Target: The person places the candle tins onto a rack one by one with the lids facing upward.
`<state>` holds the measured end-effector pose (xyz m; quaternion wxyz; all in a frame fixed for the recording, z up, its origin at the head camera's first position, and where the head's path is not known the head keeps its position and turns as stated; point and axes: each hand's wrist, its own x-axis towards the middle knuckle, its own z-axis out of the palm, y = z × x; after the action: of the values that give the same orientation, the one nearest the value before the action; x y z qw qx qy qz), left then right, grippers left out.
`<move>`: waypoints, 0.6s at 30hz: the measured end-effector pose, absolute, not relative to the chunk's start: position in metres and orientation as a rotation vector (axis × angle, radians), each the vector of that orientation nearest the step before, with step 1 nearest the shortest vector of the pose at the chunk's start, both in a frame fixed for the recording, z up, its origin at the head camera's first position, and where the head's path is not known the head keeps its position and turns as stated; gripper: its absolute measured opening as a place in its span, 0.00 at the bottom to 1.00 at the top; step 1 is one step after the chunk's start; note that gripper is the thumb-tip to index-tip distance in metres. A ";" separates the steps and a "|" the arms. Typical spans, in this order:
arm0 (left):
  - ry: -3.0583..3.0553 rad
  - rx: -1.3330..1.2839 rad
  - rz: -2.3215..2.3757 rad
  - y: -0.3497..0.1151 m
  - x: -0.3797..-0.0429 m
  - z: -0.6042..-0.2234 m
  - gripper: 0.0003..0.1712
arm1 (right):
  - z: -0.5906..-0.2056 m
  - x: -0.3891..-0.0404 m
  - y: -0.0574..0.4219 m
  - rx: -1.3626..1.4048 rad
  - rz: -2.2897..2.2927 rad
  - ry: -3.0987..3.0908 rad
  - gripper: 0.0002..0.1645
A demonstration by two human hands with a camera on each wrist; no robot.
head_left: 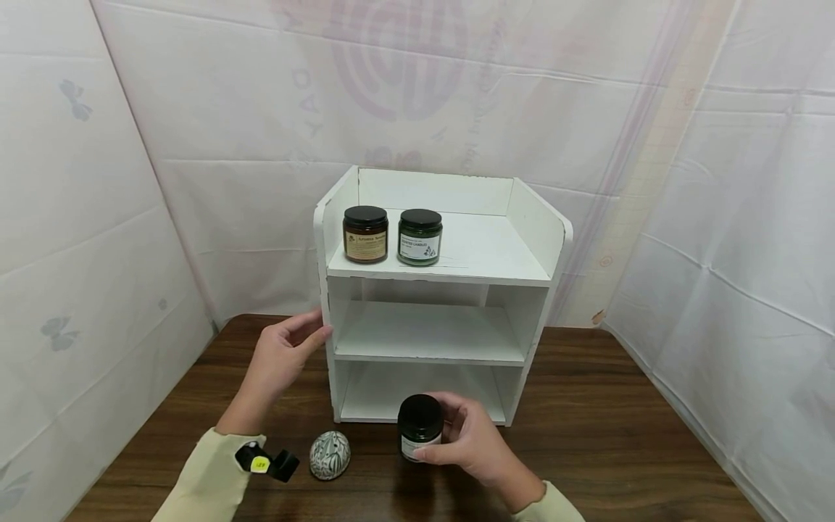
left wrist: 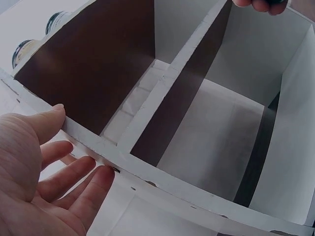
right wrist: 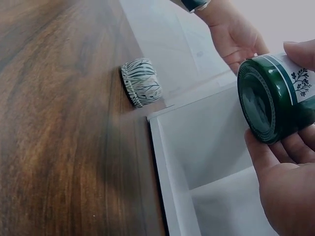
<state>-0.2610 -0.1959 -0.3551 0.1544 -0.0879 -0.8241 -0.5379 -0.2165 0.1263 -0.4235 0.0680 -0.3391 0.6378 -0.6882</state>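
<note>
My right hand point(head_left: 472, 442) grips a green glass candle jar point(right wrist: 275, 98) with a black lid and white label. It holds the jar upright before the bottom compartment of a white shelf unit point(head_left: 424, 355). On the unit's left side, my left hand point(head_left: 280, 355) rests its thumb on the front edge, with its loosely bent fingers along the outer face, as the left wrist view shows point(left wrist: 59, 172). Two more candle jars stand on the top shelf: an amber one point(head_left: 365, 235) at the left and a green one point(head_left: 420, 238) beside it.
A round leaf-patterned tin point(head_left: 329, 455) lies on the dark wooden table point(head_left: 607, 420), left of the held jar and near the left sleeve. White cloth walls point(head_left: 261, 203) surround the table at the back and sides.
</note>
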 end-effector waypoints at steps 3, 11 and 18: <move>-2.366 -0.248 -1.534 -0.196 -0.262 -0.356 0.33 | -0.421 -0.216 0.127 -1.011 -2.082 1.915 0.36; -2.374 -0.255 -1.515 -0.196 -0.263 -0.357 0.32 | -0.412 -0.215 0.129 -1.047 -2.102 1.915 0.37; -2.373 -0.251 -1.531 -0.196 -0.262 -0.357 0.32 | -0.404 -0.214 0.130 -1.039 -2.102 1.925 0.38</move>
<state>-0.2621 -0.1960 -0.3569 0.1529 -0.0875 -0.8272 -0.5337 -0.2141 0.1299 -0.4040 0.0538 -0.3421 0.6337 -0.6917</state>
